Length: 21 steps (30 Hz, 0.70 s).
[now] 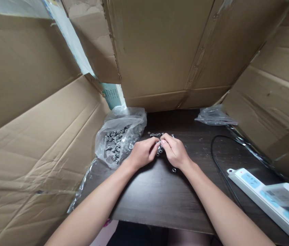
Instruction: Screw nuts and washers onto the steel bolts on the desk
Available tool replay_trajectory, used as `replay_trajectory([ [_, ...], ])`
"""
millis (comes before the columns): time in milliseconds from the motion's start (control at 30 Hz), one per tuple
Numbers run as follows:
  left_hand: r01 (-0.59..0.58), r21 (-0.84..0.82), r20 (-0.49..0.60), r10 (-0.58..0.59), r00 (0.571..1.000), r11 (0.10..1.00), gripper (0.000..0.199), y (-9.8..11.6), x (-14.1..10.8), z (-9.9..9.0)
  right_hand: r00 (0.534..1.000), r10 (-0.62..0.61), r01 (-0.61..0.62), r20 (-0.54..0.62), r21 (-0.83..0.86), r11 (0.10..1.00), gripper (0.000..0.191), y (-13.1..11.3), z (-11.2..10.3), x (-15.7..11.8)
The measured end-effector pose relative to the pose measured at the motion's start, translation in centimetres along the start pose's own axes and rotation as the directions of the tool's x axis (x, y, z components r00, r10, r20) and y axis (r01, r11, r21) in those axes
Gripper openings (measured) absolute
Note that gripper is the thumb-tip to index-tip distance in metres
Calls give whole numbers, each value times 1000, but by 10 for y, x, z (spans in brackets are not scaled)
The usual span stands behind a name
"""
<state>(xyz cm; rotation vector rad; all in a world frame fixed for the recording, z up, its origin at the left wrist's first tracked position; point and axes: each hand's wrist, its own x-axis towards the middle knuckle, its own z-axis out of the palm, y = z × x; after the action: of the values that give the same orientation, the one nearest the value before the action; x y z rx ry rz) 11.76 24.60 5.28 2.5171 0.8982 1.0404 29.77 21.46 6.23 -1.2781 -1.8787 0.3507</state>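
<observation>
My left hand and my right hand meet over the middle of the dark table, fingertips almost touching. Both are closed in a pinch around a small shiny metal piece, mostly covered by the fingers. Small nuts and bolts lie just behind the hands, and more nuts show between and below them. A single nut rests beside my right wrist. Left of my left hand, an open clear plastic bag holds several metal bolts.
Cardboard walls enclose the dark table at the back and sides. A flat clear bag lies at the back right. A black cable curves beside a white power strip at the right.
</observation>
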Motion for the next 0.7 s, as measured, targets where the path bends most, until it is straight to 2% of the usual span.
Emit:
replay_trajectory([
  [367, 22, -4, 16, -22, 1000, 1000, 20, 1, -1, 3, 998, 46, -46, 37, -1, 999, 31, 2, -2, 2],
  [500, 33, -7, -14, -33, 999, 999, 20, 2, 0, 3, 1000, 14, -14, 15, 38, 999, 25, 3, -4, 1],
  [700, 45, -8, 12, -45, 999, 999, 18, 2, -1, 3, 1000, 2, -3, 26, 39, 999, 24, 2, -2, 1],
])
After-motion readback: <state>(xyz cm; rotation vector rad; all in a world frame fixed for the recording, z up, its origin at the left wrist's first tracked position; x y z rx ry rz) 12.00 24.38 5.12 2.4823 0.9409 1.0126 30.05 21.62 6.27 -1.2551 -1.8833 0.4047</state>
